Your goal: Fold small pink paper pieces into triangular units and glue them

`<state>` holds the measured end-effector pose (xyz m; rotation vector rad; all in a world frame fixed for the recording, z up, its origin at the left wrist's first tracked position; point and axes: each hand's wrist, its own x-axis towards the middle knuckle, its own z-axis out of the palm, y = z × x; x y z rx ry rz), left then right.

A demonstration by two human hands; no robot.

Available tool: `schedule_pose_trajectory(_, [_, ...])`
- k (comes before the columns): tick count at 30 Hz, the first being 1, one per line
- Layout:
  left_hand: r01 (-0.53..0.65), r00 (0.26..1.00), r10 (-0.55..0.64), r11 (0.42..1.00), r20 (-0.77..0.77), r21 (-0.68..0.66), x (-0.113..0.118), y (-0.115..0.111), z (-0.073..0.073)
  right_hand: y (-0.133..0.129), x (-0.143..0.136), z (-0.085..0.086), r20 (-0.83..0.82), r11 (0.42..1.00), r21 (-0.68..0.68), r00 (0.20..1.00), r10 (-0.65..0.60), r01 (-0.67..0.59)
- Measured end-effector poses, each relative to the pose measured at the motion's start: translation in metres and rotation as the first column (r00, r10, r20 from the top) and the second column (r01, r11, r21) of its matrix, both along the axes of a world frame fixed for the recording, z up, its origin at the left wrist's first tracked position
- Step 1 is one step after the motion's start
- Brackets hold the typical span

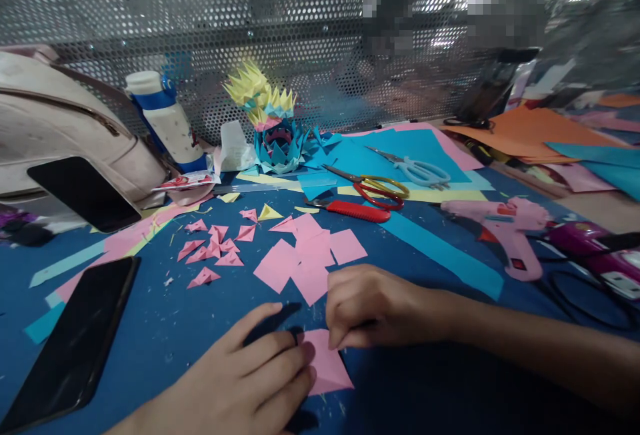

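Observation:
My left hand [250, 375] lies flat on the blue table, its fingertips pressing the left side of a small pink paper piece [327, 368]. From the right, my right hand [373, 305] curls over the paper's top edge and pinches it. Just beyond lie several loose pink paper squares [307, 258]. To their left sit several folded pink triangles [215, 252]. At the back stands a paper model [275, 128] built from blue, yellow and pink folded pieces.
A black phone [75, 338] lies at the front left and another [83, 192] leans on a white bag [55, 122]. Red scissors [373, 188], pale blue scissors [417, 168], a red cutter [355, 210], a pink glue gun [505, 228], a bottle [165, 118], coloured sheets [530, 132].

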<state>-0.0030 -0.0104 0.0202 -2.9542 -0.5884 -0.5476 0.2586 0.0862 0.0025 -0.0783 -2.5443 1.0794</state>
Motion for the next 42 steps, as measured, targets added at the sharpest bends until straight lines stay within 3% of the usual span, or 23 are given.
schedule_pose_trajectory(5, [-0.041, 0.999, 0.04, 0.998, 0.035, 0.038, 0.004, -0.001, -0.001, -0.004, 0.0, -0.002, -0.049, 0.991, 0.126, 0.998, -0.045, 0.051])
schedule_pose_trajectory(10, [0.001, 0.998, 0.0, 1.0, -0.056, 0.022, 0.008, 0.001, -0.002, -0.005, 0.001, 0.002, -0.056, 0.974, 0.209, 0.995, -0.077, 0.087])
schedule_pose_trajectory(11, [-0.023, 1.0, 0.023, 1.0, -0.003, 0.02, 0.009, 0.001, -0.003, -0.003, 0.001, 0.004, -0.05, 0.974, 0.214, 0.997, -0.061, 0.071])
schedule_pose_trajectory(12, [-0.039, 0.993, 0.033, 0.998, 0.115, 0.049, 0.01, 0.001, -0.005, -0.002, 0.002, 0.005, -0.042, 0.974, 0.22, 0.998, -0.042, 0.051])
schedule_pose_trajectory(16, [0.005, 0.998, -0.006, 1.0, -0.07, -0.01, 0.012, -0.002, -0.018, 0.004, 0.004, 0.008, -0.006, 0.967, 0.256, 1.0, 0.001, 0.0])
schedule_pose_trajectory(20, [-0.038, 0.999, 0.037, 0.999, 0.036, 0.032, 0.012, -0.007, -0.032, 0.005, 0.003, 0.008, 0.037, 0.962, 0.272, 0.999, -0.01, -0.001])
schedule_pose_trajectory(23, [-0.035, 0.999, 0.034, 0.998, 0.038, 0.042, 0.014, -0.009, -0.031, 0.003, 0.001, 0.008, 0.102, 0.975, 0.222, 0.994, -0.027, 0.004])
schedule_pose_trajectory(28, [-0.013, 1.0, 0.014, 0.998, -0.02, 0.061, 0.017, -0.007, -0.019, -0.003, -0.003, 0.009, 0.169, 0.992, 0.103, 0.982, -0.086, 0.07])
schedule_pose_trajectory(32, [-0.069, 0.996, 0.064, 0.994, 0.07, 0.079, 0.02, -0.01, -0.025, -0.004, -0.005, 0.011, 0.203, 0.993, 0.055, 0.973, -0.109, 0.1])
schedule_pose_trajectory(36, [-0.07, 0.996, 0.065, 0.995, 0.066, 0.072, 0.022, -0.012, -0.032, 0.001, -0.003, 0.012, 0.232, 0.997, -0.027, 0.97, -0.066, 0.075])
schedule_pose_trajectory(42, [-0.07, 0.995, 0.065, 0.995, 0.07, 0.069, 0.022, -0.011, -0.027, 0.011, 0.0, 0.009, 0.17, 0.989, -0.151, 0.985, 0.026, 0.0])
